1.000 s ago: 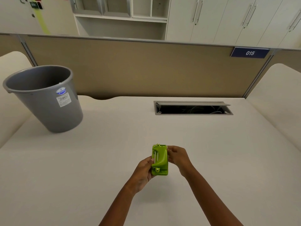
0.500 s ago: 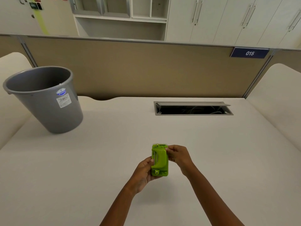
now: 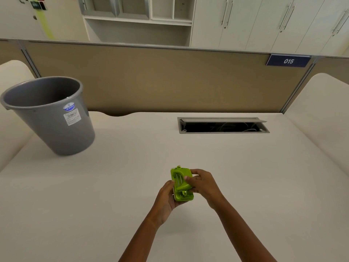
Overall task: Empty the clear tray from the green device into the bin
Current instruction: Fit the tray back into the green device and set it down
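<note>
One green device (image 3: 181, 184), one grey bin (image 3: 51, 118), two hands: left (image 3: 166, 200), right (image 3: 203, 183), one desk (image 3: 245, 176).

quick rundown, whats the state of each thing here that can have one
green device: held above the desk in both hands, clear tray not visibly out
left hand: gripping the device's left side
right hand: gripping its right side
grey bin: upright on the desk, open-topped
cable hatch: lid raised

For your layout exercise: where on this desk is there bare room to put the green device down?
Bare desk lies between the hands and the cable slot, and between the green device and the grey bin. Only the far-left corner is taken, by the bin.
</note>
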`<state>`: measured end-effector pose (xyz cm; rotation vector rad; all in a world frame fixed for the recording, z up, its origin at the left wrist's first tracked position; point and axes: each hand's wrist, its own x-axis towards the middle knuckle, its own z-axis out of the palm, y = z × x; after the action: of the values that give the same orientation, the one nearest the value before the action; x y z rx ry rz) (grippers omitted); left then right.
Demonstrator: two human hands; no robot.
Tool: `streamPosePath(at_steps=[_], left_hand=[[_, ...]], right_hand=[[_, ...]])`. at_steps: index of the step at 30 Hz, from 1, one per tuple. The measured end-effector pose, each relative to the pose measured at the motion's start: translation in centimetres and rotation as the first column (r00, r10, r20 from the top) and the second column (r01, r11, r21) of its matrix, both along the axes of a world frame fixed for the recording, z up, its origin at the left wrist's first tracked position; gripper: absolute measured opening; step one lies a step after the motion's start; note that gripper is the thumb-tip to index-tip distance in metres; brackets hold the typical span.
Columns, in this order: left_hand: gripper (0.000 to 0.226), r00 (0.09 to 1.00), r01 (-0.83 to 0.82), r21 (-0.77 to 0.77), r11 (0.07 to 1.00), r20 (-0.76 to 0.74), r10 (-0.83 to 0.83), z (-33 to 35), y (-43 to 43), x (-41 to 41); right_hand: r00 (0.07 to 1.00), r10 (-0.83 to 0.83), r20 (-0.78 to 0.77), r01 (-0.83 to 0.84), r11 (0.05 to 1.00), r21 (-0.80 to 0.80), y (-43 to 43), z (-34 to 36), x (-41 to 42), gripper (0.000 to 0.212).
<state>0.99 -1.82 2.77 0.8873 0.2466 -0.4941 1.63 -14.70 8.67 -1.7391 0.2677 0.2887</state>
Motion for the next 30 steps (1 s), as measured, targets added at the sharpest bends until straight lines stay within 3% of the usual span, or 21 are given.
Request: streamPosePath(at_steps=[4,12,30], left_hand=[[0.049,0.995,-0.033,-0.13,0.991,-0.096,0.021,-0.1,-0.3,0.2],[0.048,0.989,-0.086,-0.291,0.953,-0.14,0.047,-0.1,-1.2,0.4],[0.048,0.985,-0.096,-0.253,0.963,-0.16,0.057,0.6,-1.7,1.1]], right_hand=[[0.999,-0.001,-0.04,0.005,0.993,0.116,-0.1,0.2,-0.1,0.027],[0.999,-0.039,0.0,0.038,0.978,0.206,0.4,0.3,0.0,0.02],[0.997,-0.031,0.067,0.014,0.969,0.248,-0.1,0.3,-0.2,0.023]])
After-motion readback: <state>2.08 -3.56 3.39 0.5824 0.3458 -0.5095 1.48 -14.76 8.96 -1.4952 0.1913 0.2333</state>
